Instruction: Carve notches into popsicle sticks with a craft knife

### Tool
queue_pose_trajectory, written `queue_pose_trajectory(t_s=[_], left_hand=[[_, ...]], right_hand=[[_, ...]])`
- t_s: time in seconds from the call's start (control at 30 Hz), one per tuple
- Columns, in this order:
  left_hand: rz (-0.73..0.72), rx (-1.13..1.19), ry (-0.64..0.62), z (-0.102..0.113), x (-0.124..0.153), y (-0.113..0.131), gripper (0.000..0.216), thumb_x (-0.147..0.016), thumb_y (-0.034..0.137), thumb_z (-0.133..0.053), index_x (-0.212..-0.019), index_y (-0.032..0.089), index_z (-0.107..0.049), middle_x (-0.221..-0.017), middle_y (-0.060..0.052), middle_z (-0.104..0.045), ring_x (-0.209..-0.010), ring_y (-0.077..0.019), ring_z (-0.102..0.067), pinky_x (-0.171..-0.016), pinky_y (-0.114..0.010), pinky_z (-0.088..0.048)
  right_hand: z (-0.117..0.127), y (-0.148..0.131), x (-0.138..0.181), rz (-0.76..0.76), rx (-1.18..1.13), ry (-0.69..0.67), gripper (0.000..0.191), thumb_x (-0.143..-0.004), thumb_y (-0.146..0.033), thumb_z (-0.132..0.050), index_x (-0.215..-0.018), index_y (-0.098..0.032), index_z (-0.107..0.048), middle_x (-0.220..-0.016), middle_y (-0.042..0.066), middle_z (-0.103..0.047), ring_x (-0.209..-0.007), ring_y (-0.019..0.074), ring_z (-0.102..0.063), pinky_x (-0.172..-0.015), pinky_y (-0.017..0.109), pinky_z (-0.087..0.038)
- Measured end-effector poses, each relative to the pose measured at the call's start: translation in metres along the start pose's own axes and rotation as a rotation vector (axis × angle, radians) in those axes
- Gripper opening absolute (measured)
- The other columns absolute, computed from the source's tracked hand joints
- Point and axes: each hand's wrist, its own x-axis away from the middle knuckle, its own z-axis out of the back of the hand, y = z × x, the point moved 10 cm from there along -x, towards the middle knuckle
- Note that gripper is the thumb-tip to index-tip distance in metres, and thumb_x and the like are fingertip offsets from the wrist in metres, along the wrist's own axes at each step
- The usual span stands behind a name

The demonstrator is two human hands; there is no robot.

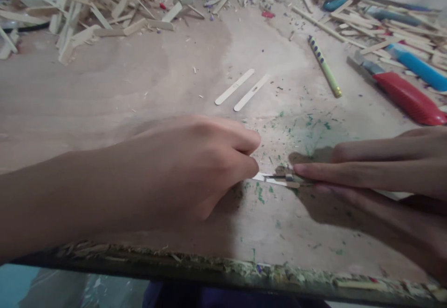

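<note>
Pale flat wooden stick (282, 182) on the brown wooden worktop (139, 84), left hand (209, 156) pinching one end | right hand (380, 170) gripping a slim metal-tipped tool (289, 177), tip up against the stick!

We hold a pale, flat wooden stick (284, 183) low over the table (157, 79), its length running roughly sideways, its right part tipped slightly nearer us. Our left fingers (246, 167) hide its left end; the visible right end looks rounded. Along its far edge we have a slim tool (289, 177), with a narrow dark tip pointing left and a short, light collar behind it. The tip overlaps the stick; whether it cuts in, we cannot tell. Our right fingers (310, 170) cover the tool's rear part.
</note>
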Motion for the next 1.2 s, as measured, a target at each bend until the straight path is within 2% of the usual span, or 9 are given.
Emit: queue_pose_trajectory(t_s=[0.17,0.3,0.47,0.6,0.8,0.87,0.97,1.07,1.2], left_hand=[[0.004,0.019,-0.014,-0.002,0.001,0.000,0.047,-0.122,0.005,-0.054,-0.090,0.018,-0.087,-0.085,-0.002,-0.065,-0.078,-0.0205,-0.060,-0.069,-0.044,-0.043],[0.034,0.032,-0.030,-0.002,0.001,-0.002,0.051,-0.123,0.004,-0.051,-0.086,0.019,-0.084,-0.085,-0.001,-0.064,-0.079,-0.0200,-0.059,-0.071,-0.044,-0.042],[0.024,0.032,-0.033,-0.004,0.001,-0.004,0.046,-0.120,0.005,-0.055,-0.088,0.019,-0.084,-0.087,-0.002,-0.066,-0.080,-0.0210,-0.060,-0.069,-0.044,-0.043],[0.017,0.021,-0.023,-0.003,0.001,-0.002,0.047,-0.121,0.006,-0.056,-0.083,0.020,-0.079,-0.085,-0.002,-0.065,-0.079,-0.0202,-0.060,-0.069,-0.044,-0.043],[0.035,0.044,-0.043,-0.004,0.001,-0.004,0.050,-0.122,0.007,-0.053,-0.079,0.022,-0.073,-0.084,-0.001,-0.064,-0.075,-0.0186,-0.056,-0.067,-0.042,-0.039],[0.017,0.041,-0.025,-0.004,0.002,-0.005,0.047,-0.121,0.009,-0.055,-0.079,0.023,-0.072,-0.083,-0.001,-0.063,-0.074,-0.0190,-0.055,-0.067,-0.041,-0.037],[-0.006,0.033,0.018,-0.004,0.005,-0.005,0.044,-0.120,0.007,-0.056,-0.082,0.022,-0.073,-0.085,0.000,-0.062,-0.077,-0.0187,-0.056,-0.069,-0.038,-0.036],[-0.013,0.036,0.020,-0.006,0.006,-0.005,0.045,-0.121,0.006,-0.054,-0.083,0.021,-0.074,-0.086,0.000,-0.061,-0.078,-0.0188,-0.057,-0.069,-0.040,-0.036],[-0.021,0.036,0.037,-0.002,0.005,-0.003,0.044,-0.121,0.008,-0.059,-0.083,0.020,-0.076,-0.085,0.000,-0.059,-0.077,-0.0195,-0.056,-0.066,-0.043,-0.038]], right_hand=[[0.000,0.003,0.006,-0.031,0.016,0.030,0.051,-0.127,-0.031,-0.050,-0.160,-0.052,-0.084,-0.124,-0.003,-0.094,-0.085,0.0174,-0.087,-0.044,0.039,-0.041],[-0.001,0.001,0.006,-0.018,-0.012,0.015,0.049,-0.128,-0.029,-0.052,-0.161,-0.049,-0.082,-0.122,-0.001,-0.094,-0.082,0.0162,-0.085,-0.052,0.035,-0.049],[0.000,0.001,-0.001,-0.011,-0.049,0.011,0.044,-0.129,-0.030,-0.053,-0.159,-0.048,-0.079,-0.120,-0.004,-0.093,-0.081,0.0154,-0.085,-0.050,0.036,-0.047],[-0.001,-0.001,-0.005,0.015,-0.156,0.000,0.044,-0.127,-0.027,-0.062,-0.165,-0.047,-0.074,-0.117,-0.003,-0.092,-0.085,0.0162,-0.087,-0.060,0.034,-0.056],[0.000,0.001,0.004,0.013,-0.035,0.029,0.046,-0.126,-0.028,-0.059,-0.163,-0.048,-0.079,-0.130,-0.004,-0.093,-0.094,0.0149,-0.089,-0.056,0.034,-0.054],[0.000,0.001,0.005,0.000,-0.032,0.036,0.047,-0.128,-0.029,-0.053,-0.164,-0.050,-0.077,-0.128,-0.006,-0.093,-0.091,0.0143,-0.088,-0.055,0.036,-0.052],[-0.004,0.005,0.009,-0.020,-0.079,0.039,0.044,-0.131,-0.034,-0.051,-0.162,-0.051,-0.077,-0.123,-0.006,-0.092,-0.085,0.0157,-0.085,-0.055,0.038,-0.050],[-0.005,0.017,0.025,-0.064,-0.013,0.091,0.035,-0.125,-0.050,-0.067,-0.154,-0.050,-0.086,-0.116,-0.001,-0.090,-0.091,0.0218,-0.086,-0.057,0.037,-0.053],[-0.009,0.030,0.056,-0.068,0.043,0.153,0.047,-0.114,-0.077,-0.076,-0.146,-0.047,-0.093,-0.096,0.005,-0.082,-0.090,0.0276,-0.083,-0.064,0.037,-0.062]])
